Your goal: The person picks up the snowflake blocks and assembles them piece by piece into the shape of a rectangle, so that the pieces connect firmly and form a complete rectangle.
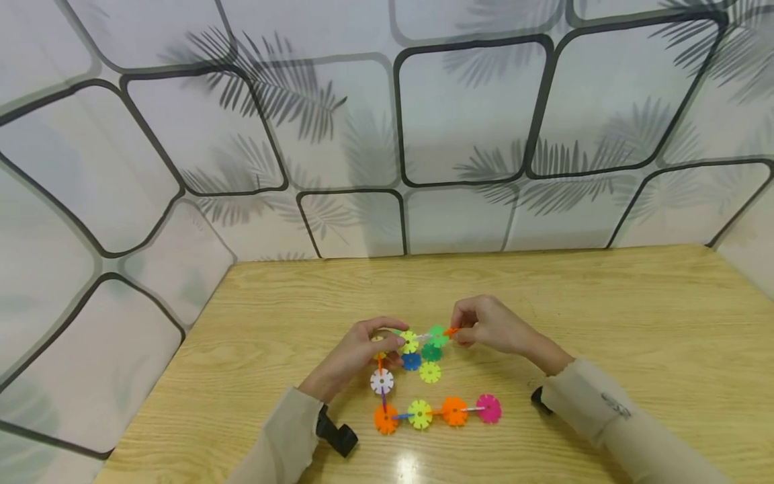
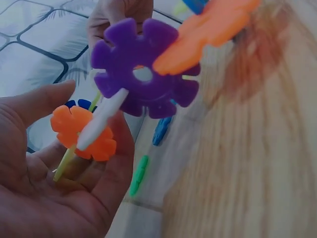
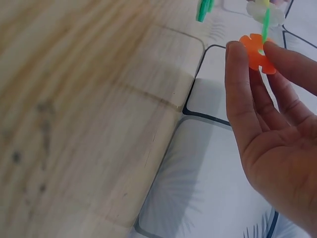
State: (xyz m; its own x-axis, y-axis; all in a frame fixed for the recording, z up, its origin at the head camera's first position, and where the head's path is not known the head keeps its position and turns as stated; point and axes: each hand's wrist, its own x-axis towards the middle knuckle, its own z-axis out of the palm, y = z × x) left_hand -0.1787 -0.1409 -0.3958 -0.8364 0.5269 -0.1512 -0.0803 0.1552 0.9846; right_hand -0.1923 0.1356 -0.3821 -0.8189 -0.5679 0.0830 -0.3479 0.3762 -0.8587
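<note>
A chain of slotted plastic snowflake discs (image 1: 382, 381) runs in an angular, open-sided shape over the table. At its lower run are an orange disc (image 1: 385, 419) and, at the end, a pink disc (image 1: 488, 408). My left hand (image 1: 365, 346) holds the upper left stretch, thumb beside a yellow disc (image 1: 408, 341); in the left wrist view, its fingers curl round an orange disc (image 2: 101, 145). My right hand (image 1: 486, 326) pinches an orange disc (image 3: 255, 53) between thumb and fingers. That disc meets a green disc (image 1: 438, 336) at the upper run's right end.
Loose-looking blue (image 1: 412, 361), dark green (image 1: 431, 351) and yellow discs (image 1: 430, 372) lie inside the shape. The wood-grain table (image 1: 635, 323) meets a patterned backdrop (image 1: 471, 114) behind and at the left. A black wrist device (image 1: 338, 433) is on the left wrist.
</note>
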